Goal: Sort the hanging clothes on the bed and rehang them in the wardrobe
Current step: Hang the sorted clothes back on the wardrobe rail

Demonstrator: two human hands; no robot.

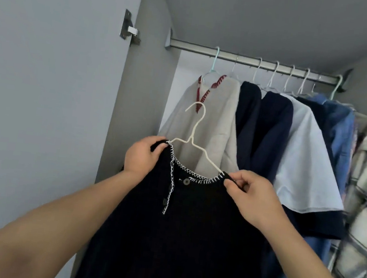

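Black cardigan (179, 231) on white hanger (195, 138) is held up below wardrobe rail (246, 59); shoulders are pinched by left hand (141, 156) and right hand (252, 194), likely squaring it for hanging.

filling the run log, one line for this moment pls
left hand, right hand: grip black top shoulders | white hanger: below rail, unhooked

black cardigan (188, 233), white-stitched edge, cream hanger (197, 126)

Both hands, left (141, 156) and right (249, 189), raised forward (fingers pinching shut).
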